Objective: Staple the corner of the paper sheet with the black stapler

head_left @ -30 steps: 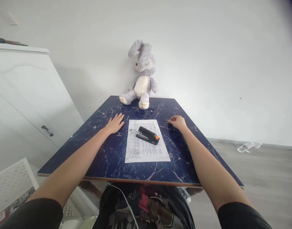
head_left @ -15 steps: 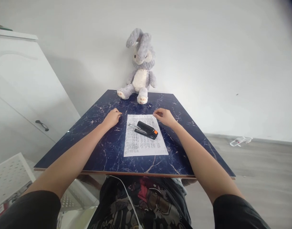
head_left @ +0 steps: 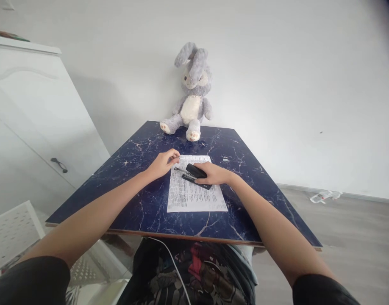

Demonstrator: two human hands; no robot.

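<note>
A black stapler (head_left: pixel 188 178) lies on the printed sheets of paper (head_left: pixel 194 203), its top swung up and its metal magazine (head_left: pixel 180 170) sticking out to the left. My right hand (head_left: pixel 209 173) is closed around the stapler's rear half, hiding its orange patch. At the paper's top left corner is my left hand (head_left: pixel 166 163), its fingers curled toward the thumb near the magazine's tip. What those fingers hold, if anything, is too small to make out. A tiny pale strip (head_left: pixel 225 159) rests on the table, right of the paper.
A grey plush rabbit (head_left: pixel 194 106) sits at the back of the dark blue marbled table (head_left: pixel 143 220), against the wall. To the left stands a white cabinet (head_left: pixel 38 101). A white cable (head_left: pixel 172 262) hangs before my lap. Clear plastic packaging (head_left: pixel 324 196) lies on the floor.
My right hand has come from the table's right side onto the stapler and taken hold of it. My left hand has moved right to the paper's corner, its spread fingers now curled.
</note>
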